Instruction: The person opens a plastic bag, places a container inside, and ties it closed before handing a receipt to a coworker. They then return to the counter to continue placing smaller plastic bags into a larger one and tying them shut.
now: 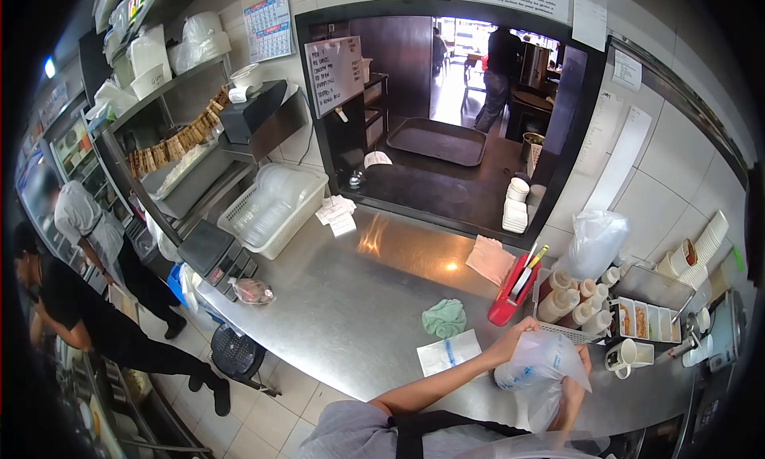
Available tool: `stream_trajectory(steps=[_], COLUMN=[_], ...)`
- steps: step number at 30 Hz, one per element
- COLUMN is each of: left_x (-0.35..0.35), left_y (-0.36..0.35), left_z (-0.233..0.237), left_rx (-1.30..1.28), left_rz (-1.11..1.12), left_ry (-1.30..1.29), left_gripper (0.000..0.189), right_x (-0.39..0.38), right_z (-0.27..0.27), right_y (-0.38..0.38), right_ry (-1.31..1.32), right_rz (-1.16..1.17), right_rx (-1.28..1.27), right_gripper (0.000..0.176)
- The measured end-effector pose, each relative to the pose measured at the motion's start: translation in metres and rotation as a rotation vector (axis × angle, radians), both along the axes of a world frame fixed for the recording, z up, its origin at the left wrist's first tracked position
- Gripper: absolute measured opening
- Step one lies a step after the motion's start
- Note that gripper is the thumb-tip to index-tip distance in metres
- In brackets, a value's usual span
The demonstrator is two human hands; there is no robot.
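Around lower centre, a green cloth is lying just beside a white packet, and the left forearm, if sweeping, could be dragging the packet. Further right, a red tape dispenser is standing near the left hand, so a knock could be shifting it. That hand is grasping a clear plastic bag at lower right; the right hand is gripping its other side. Uneven pulling could be tearing it. Toward the right edge, a white mug is risking a tip from outward swings.
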State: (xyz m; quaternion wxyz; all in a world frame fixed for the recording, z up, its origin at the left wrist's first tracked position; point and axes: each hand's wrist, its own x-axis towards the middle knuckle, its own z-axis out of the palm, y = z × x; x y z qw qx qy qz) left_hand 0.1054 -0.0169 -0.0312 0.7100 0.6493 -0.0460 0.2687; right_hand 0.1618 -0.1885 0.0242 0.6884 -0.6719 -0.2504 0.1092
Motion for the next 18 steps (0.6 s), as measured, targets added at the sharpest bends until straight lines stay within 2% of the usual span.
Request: stream_trajectory(steps=[1,2,3,4,7,9,10,11,12,13,16,18], left_x=[-0.002,-0.007,-0.014,-0.016,-0.02,-0.021,-0.013,0.0,0.001,0.002,-0.01,-0.007], left_y=[0.002,0.004,0.006,0.004,-0.004,-0.004,-0.007,-0.01,-0.013,-0.016,-0.018,-0.014], left_z=[0.006,0.012,0.021,0.019,0.014,0.018,-0.005,-0.048,-0.059,-0.07,-0.064,-0.068], left_rx=[-0.086,-0.174,-0.262,-0.243,-0.189,-0.131,-0.07,-0.01,0.05,0.042,0.036,0.038], left_rz=[-0.067,-0.132,-0.198,-0.176,-0.115,-0.09,0.002,0.096,0.191,0.18,0.156,0.162], left_ry=[0.168,0.34,0.514,0.493,0.446,0.441,0.45,0.46,0.474,0.477,0.484,0.48], left_gripper=[0.016,0.015,0.015,0.014,0.013,0.012,0.012,0.012,0.012,0.015,0.021,0.025], right_x=[0.0,0.002,0.004,0.006,0.019,0.025,0.027,0.024,0.017,0.012,0.015,0.016], right_z=[0.001,-0.02,-0.063,-0.092,-0.115,-0.121,-0.119,-0.105,-0.081,-0.068,-0.118,-0.127], right_y=[0.0,-0.001,-0.004,-0.006,-0.009,-0.005,-0.005,-0.001,0.007,0.01,0.008,0.005], right_ry=[-0.035,-0.157,-0.276,-0.399,-0.155,-0.261,-0.317,-0.306,-0.293,-0.277,-0.322,-0.357], right_rz=[0.019,-0.046,-0.113,-0.18,-0.181,-0.199,-0.207,-0.205,-0.201,-0.197,-0.415,-0.433], right_rx=[-0.026,-0.045,-0.063,-0.081,-0.134,-0.16,-0.176,-0.27,-0.363,-0.455,-0.399,-0.38], right_gripper=[0.006,0.011,0.018,0.025,0.034,0.034,0.035,0.035,0.035,0.036,0.039,0.038])
